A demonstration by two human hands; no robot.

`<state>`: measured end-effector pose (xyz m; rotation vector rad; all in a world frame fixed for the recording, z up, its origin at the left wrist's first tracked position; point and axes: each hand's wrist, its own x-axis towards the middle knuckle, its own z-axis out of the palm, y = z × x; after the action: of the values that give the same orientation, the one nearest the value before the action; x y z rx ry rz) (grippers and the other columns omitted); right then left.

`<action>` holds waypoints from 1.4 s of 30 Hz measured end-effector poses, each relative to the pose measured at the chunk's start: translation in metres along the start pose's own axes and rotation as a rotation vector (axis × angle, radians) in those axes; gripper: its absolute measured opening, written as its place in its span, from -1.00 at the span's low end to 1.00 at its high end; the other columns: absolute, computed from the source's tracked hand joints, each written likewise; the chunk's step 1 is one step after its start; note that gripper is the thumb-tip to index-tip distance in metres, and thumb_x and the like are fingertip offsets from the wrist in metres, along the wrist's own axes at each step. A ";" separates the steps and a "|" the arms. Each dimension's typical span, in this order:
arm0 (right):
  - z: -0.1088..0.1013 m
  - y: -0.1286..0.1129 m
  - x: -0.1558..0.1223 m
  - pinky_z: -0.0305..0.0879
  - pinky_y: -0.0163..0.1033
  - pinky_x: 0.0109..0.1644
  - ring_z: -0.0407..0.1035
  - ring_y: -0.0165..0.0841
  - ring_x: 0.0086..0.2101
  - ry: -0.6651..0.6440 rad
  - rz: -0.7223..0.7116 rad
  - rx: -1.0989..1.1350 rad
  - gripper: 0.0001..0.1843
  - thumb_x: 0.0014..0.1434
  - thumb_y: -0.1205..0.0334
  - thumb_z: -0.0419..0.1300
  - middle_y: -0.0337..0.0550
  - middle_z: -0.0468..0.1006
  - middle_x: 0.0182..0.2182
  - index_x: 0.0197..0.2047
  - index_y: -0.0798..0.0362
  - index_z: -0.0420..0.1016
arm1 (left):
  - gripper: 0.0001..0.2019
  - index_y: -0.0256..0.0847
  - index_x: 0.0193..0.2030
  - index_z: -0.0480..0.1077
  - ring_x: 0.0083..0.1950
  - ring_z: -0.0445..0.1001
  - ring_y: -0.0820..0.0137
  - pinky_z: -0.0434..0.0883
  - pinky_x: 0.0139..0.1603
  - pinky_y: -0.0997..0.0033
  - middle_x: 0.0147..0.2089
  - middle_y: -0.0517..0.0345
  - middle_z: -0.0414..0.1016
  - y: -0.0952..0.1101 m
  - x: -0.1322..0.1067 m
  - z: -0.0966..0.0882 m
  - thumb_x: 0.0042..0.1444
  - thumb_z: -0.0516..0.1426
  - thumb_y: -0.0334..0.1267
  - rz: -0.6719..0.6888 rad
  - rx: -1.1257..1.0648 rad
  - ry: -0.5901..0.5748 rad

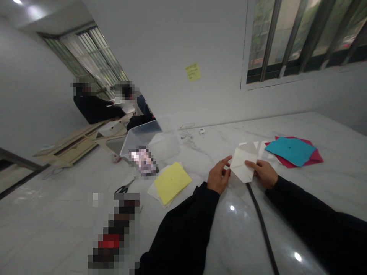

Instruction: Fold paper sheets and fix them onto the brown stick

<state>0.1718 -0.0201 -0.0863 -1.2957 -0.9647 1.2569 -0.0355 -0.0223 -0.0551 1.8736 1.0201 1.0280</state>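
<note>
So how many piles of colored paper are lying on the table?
2. The yellow-topped pile lies left of the left hand; the blue-and-red pile lies right of the right hand. Any behind the sleeves would be hidden.

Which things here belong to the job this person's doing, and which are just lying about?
In use: white paper; right hand, on it; left hand, at its edge.

Apparently just lying about: yellow paper; blue paper; scissors; clear bin.

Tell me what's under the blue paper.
Red paper, jutting out past the blue paper on several sides. Its covered middle, and anything else beneath, can't be seen.
</note>
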 end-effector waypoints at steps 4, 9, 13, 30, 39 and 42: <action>0.003 -0.004 -0.005 0.34 -0.25 -0.47 0.45 -0.28 -0.48 -0.002 0.019 0.003 -0.61 -0.07 -0.06 0.38 -0.06 0.64 -0.39 -0.33 0.11 0.56 | -0.60 -0.02 0.13 0.41 -0.31 0.43 0.52 0.48 -0.26 0.46 0.03 0.09 0.35 -0.001 -0.001 0.003 0.11 0.20 -0.18 0.112 0.041 -0.036; 0.005 -0.008 -0.010 0.24 -0.30 -0.52 0.35 -0.38 -0.55 -0.015 0.001 -0.069 -0.57 -0.08 -0.08 0.38 -0.14 0.58 -0.50 -0.34 0.15 0.57 | -0.74 -0.13 -0.15 0.56 -0.31 0.45 0.52 0.49 -0.23 0.44 0.00 0.07 0.36 0.000 -0.001 0.007 0.07 0.25 -0.08 0.065 -0.030 0.008; 0.004 -0.004 -0.009 0.23 -0.30 -0.49 0.36 -0.37 -0.54 -0.064 -0.013 -0.093 -0.54 -0.09 -0.10 0.37 -0.12 0.59 -0.48 -0.32 0.16 0.56 | -0.78 -0.22 -0.28 0.55 -0.23 0.46 0.46 0.46 -0.29 0.49 0.00 0.02 0.37 0.002 -0.001 0.010 0.02 0.28 -0.11 -0.032 -0.146 0.117; 0.005 0.000 -0.009 0.12 -0.29 -0.54 0.25 -0.40 -0.61 -0.157 -0.098 -0.319 -0.43 0.00 -0.27 0.23 -0.19 0.41 -0.69 -0.56 0.15 0.46 | -0.42 -0.16 0.16 0.31 -0.31 0.50 0.45 0.43 -0.27 0.49 -0.21 0.12 0.49 0.001 0.003 0.010 -0.05 0.29 -0.31 -0.205 -0.445 0.119; 0.008 -0.008 -0.016 0.38 -0.22 -0.28 0.49 -0.22 -0.37 -0.228 -0.145 -0.255 -0.53 -0.03 -0.11 0.34 -0.05 0.65 -0.36 -0.26 0.16 0.61 | -0.39 -0.22 0.13 0.32 -0.27 0.53 0.40 0.45 -0.21 0.44 -0.20 0.06 0.55 -0.004 0.003 0.010 -0.11 0.34 -0.26 -0.254 -0.517 0.128; 0.008 -0.008 -0.016 0.39 -0.19 -0.31 0.50 -0.19 -0.39 -0.200 -0.120 -0.279 -0.51 -0.03 -0.14 0.33 -0.01 0.65 -0.39 -0.31 0.18 0.62 | -0.32 -0.22 0.14 0.31 -0.24 0.54 0.35 0.47 -0.19 0.38 -0.20 0.04 0.57 -0.004 0.003 0.012 -0.17 0.38 -0.21 -0.320 -0.607 0.109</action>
<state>0.1628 -0.0340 -0.0749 -1.3179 -1.3801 1.2043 -0.0247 -0.0208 -0.0629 1.1362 0.9002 1.0987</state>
